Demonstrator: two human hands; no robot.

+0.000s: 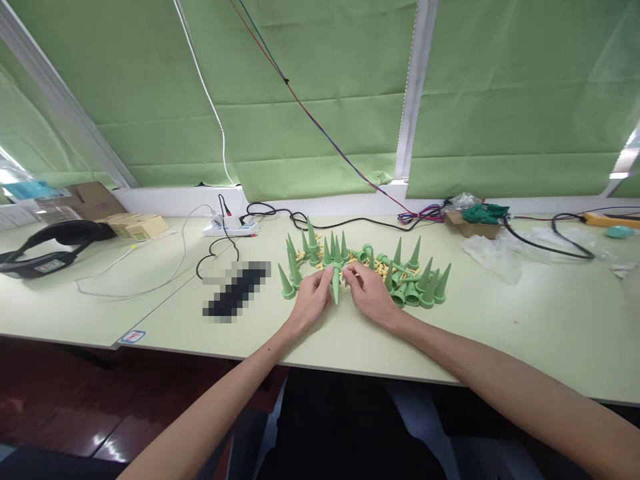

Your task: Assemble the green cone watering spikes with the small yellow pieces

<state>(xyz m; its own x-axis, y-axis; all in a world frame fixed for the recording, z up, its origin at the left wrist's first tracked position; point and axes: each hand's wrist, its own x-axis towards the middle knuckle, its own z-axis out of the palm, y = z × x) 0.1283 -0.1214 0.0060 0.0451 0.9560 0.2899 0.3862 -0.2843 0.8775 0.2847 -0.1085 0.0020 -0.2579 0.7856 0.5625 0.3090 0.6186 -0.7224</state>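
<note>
My left hand [315,293] is closed on a green plastic spike [336,288], which points tip down toward the table. Close on its right, my right hand [369,291] has thumb and fingers pinched together near the spike's wide end; what they hold, if anything, is too small to make out. Behind both hands, green cone-shaped spikes stand upright, such as one green cone [442,283] at the right end. Other cones lie on their sides with hollow openings showing. Small yellow plastic pieces [380,269] are heaped among them, partly hidden by my right hand.
A white power strip [230,228] and black cable sit at the back. To the left are a black headset [55,247] and yellow boxes [145,228]. A cardboard box [473,225] and clear plastic bags [493,253] lie right. The table's front edge runs below my forearms.
</note>
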